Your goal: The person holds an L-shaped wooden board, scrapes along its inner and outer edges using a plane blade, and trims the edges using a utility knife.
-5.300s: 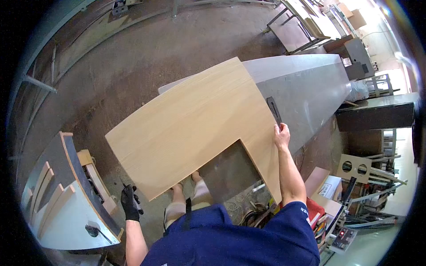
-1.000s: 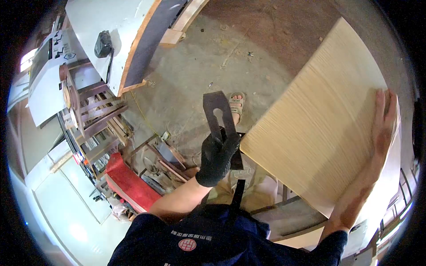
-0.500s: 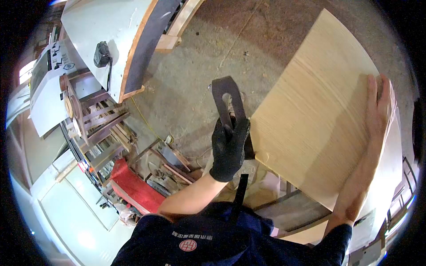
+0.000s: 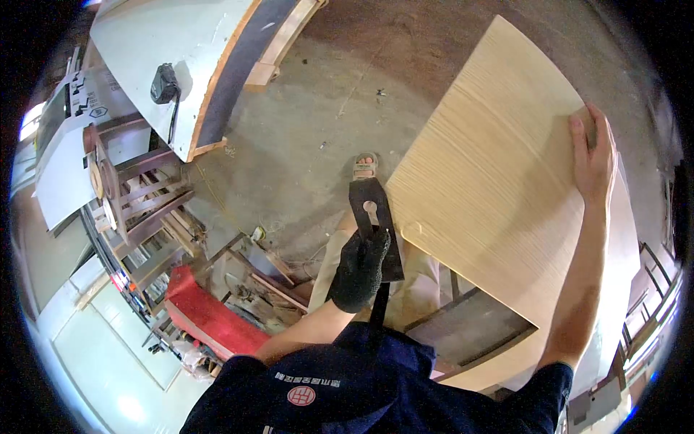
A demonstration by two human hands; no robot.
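Note:
My left hand (image 4: 358, 271), in a black glove, is closed around a dark flat tool (image 4: 371, 194) with a keyhole-shaped slot. One end of this tool points away from me and the other shows below my fingers, by the near left corner of a pale wood-grain panel (image 4: 499, 159). Whether the tool touches the panel I cannot tell. Bare, my right hand (image 4: 596, 163) grips the panel's far right edge, thumb on the face and fingers over the edge. The panel lies tilted across my right side.
A white-topped piece (image 4: 137, 65) with a curved dark edge stands at the upper left, a black object (image 4: 165, 84) on it. Wooden racks (image 4: 144, 188), scrap boards and a red object (image 4: 210, 311) are at left. My sandalled foot (image 4: 365, 166) is on the concrete floor.
My left hand and the dark tool have come lower, closer to my body, and the tool's tilt has changed. My right hand still holds the panel edge. The whole view has shifted slightly.

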